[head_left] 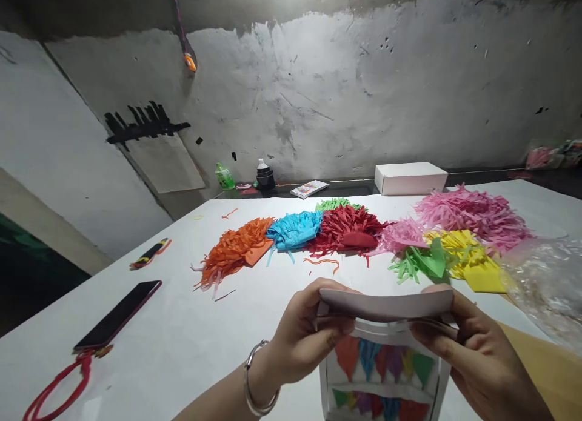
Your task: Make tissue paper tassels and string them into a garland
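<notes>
Card (pixel 386 304), pale pink and folded over at the top, sits low in the middle of the view, just above the counter (pixel 182 348), with rows of small coloured paper flags on the white sheet under it. Left hand (pixel 302 336) has its grip closed on the card's left end, thumb on top; right hand (pixel 473 348) pinches the right end the same way. A metal bangle (pixel 257 381) circles the left wrist. Beyond lie heaps of fringed paper: orange (pixel 234 251), blue (pixel 293 229), red (pixel 348 229), pink (pixel 473 214), yellow (pixel 473 260). A phone (pixel 119 315) lies well to the left.
</notes>
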The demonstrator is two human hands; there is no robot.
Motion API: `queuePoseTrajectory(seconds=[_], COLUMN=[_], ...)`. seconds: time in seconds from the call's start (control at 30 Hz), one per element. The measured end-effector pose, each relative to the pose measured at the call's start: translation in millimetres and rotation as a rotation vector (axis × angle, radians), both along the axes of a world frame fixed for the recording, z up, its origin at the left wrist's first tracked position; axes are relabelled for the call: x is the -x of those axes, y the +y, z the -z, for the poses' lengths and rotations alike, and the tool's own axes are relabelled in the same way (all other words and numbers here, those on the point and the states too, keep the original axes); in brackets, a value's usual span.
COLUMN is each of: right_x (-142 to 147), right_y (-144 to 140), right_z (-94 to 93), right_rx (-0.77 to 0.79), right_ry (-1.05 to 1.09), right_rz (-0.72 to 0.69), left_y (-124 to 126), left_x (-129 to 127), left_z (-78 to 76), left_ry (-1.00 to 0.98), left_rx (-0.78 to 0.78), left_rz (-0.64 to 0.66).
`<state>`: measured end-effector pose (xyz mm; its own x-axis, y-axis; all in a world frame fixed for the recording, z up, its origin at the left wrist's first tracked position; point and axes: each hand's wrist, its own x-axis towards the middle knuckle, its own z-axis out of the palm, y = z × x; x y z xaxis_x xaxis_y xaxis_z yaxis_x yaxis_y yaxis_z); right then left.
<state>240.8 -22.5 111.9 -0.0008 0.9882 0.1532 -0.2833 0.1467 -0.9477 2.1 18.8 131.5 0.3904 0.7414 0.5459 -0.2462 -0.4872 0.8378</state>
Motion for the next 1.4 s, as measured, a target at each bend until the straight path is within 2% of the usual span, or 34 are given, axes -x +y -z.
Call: queuePoseTrajectory(seconds=[0.17,0.33,0.4,0.5,0.57,0.63,0.7,0.77,0.83,0.93,1.07,1.13,1.23,1.3,1.4], right_x=[6,4,2,3,6,7,5,-1,-8,-17,-22,-24,-30,-35,-40], right_y=[3,6,7,8,9,10,10,10,11,16,19,14,4,1,5], right_z=[-4.2,1.4,0.0,-5.7,-7.2,-4.8,-0.2,2.8,1.7,-6.7,-16.4,-16.4,-12.5,-10.0,-9.3], right_rx=[0.061,0.017,0.026,0.072,0.061,-0.020,-0.162,-0.360,-0.562,-0.817,-1.111,-1.139,-1.033,-1.021,-1.060], right_ry=[0.100,0.073,0.013,-0.037,-0.040,-0.069,-0.151,-0.275,-0.406,-0.596,-0.900,-1.007,-1.052,-1.108,-1.177], right_rz=[-0.074,-0.001,-0.011,-0.068,-0.076,-0.016,0.076,0.116,0.096,0.100,0.191,0.235,0.259,0.191,0.095], left_y=[-4,-6,-5,-5,-5,-4,-2,1,2,-1,-8,-7,-4,-5,-9], left_x=[-9,-13,-12,-12,-14,-16,-17,-15,-11,-5,-1,-1,-2,-3,-6], left_z=[0.5,2.3,2.9,3.3,3.5,3.6,3.2,1.8,-1.0,-6.5,-8.7,-6.8,-4.0,-3.9,-5.5], left_ry=[-0.013,-0.044,-0.033,-0.019,-0.016,-0.022,-0.043,-0.063,-0.071,0.013,0.149,0.153,0.150,0.136,0.152], left_rx=[-0.020,-0.110,-0.071,0.075,0.052,-0.072,-0.136,-0.087,-0.019,-0.055,-0.185,-0.222,-0.277,-0.269,-0.169], left_rz=[-0.125,-0.171,-0.150,-0.079,-0.114,-0.174,-0.174,-0.103,-0.005,0.100,0.046,0.008,0.001,-0.021,-0.095])
